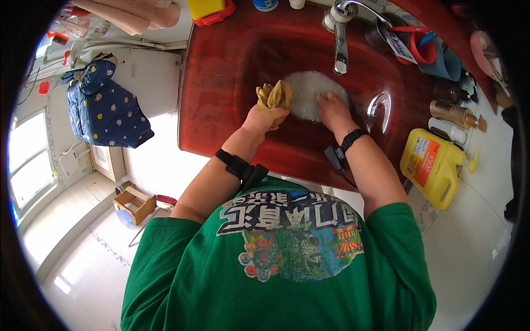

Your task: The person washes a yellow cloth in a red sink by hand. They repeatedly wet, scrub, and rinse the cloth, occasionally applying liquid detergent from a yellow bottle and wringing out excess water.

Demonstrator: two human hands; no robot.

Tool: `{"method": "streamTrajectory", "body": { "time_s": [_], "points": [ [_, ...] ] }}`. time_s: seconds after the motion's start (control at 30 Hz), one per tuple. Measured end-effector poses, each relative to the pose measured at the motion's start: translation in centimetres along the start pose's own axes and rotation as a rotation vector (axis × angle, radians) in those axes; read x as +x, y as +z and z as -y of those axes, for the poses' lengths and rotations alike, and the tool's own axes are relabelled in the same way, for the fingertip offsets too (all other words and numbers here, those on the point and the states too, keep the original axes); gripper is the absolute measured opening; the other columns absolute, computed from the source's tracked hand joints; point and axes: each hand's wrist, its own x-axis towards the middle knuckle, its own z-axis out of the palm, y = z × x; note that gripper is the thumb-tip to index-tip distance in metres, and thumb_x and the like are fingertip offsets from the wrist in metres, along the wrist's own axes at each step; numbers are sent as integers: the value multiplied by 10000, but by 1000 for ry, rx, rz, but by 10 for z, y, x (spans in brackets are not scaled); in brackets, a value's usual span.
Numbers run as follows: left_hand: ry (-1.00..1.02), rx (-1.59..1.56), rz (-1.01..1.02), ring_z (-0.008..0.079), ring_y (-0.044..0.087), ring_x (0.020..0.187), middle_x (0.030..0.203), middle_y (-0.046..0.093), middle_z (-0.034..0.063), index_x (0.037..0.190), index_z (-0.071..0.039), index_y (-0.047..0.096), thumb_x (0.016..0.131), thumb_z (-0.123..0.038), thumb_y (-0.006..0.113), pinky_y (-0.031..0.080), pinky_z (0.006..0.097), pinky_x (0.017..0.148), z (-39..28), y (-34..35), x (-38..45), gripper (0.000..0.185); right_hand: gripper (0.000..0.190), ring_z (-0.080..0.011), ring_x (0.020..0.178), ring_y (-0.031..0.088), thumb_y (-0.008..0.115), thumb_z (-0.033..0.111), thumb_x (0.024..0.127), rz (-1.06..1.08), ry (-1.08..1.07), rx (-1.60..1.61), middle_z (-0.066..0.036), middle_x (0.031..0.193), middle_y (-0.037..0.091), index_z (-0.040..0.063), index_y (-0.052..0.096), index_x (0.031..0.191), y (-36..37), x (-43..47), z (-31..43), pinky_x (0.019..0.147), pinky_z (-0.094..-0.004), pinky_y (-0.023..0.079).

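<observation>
My left hand grips a bunched tan cloth over the left side of the basin, its folds standing up out of my fist. On the right, my right hand reaches down to the cloudy, sudsy water, with its fingertips at or just under the surface. Nothing shows in that hand, though the water may hide something. The water pools at the bottom of a dark red glossy washbasin. Above it juts a chrome faucet; no stream comes from its spout.
Right of the basin stand a yellow jug with a pump, several bottles, a blue cup and a red cup. A yellow sponge sits at the back left. A patterned blue garment hangs left; a wooden stool is below.
</observation>
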Motion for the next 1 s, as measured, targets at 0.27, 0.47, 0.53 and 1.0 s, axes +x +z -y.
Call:
{"method": "streamTrajectory", "body": {
  "time_s": [0.27,0.47,0.53,1.0],
  "points": [
    [-70,-37,54,116,590,848,937,645,-32,1073,-162,627,803,-179,777,451,302,686,-2,0,4,310,326,-366,1256,511,493,111,949,-20,-7,95,-205,1290,560,92,589,1260,19,24,-16,1048,-429,435],
    [-44,-82,118,122,601,895,1000,646,-22,1135,-163,611,831,-219,775,469,314,707,-5,1,-4,350,238,-367,1156,581,536,93,905,-126,8,144,-200,1172,604,88,663,1107,3,26,-12,968,-446,489],
    [-16,-110,164,125,600,929,1042,643,-19,1183,-161,597,842,-256,778,475,315,734,-8,3,-8,398,203,-375,1112,596,568,99,885,-146,-87,59,-197,1154,608,77,672,1058,5,29,-18,948,-448,495],
    [-26,-212,335,149,573,1092,1210,614,2,1343,-172,521,910,-423,703,479,339,826,-12,1,-15,533,491,-183,1054,616,578,508,965,318,96,1556,-42,1136,643,88,611,1218,-61,-19,36,893,-386,519]
  ]
}}
